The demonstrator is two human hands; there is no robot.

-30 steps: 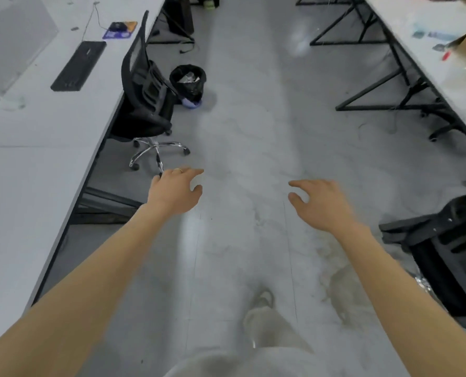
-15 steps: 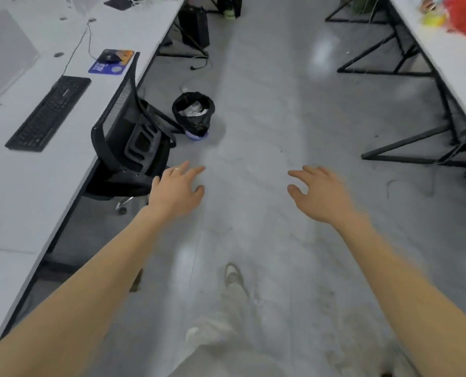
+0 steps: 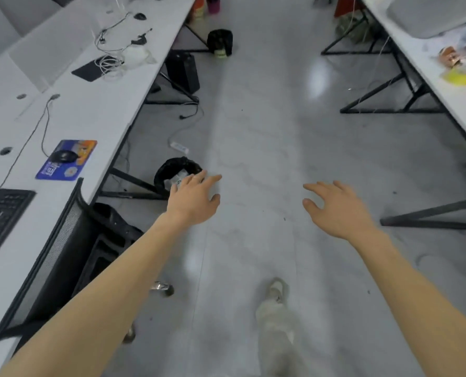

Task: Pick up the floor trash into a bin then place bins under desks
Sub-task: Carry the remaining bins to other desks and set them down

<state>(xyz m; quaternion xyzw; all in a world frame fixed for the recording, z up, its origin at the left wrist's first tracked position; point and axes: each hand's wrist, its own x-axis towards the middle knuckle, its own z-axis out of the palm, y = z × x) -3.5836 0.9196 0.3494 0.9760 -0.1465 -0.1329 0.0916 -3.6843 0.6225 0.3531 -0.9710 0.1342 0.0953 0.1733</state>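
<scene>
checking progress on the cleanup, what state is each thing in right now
near bin: upright on the floor, lined, trash inside
far bin: upright on the floor by the desk
white object: lying on the floor past the near bin
left hand: open, empty
right hand: open, empty

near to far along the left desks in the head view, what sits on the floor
black mesh office chair → black-bagged round bin holding trash → small white flat object → black computer tower → second black bin
</scene>
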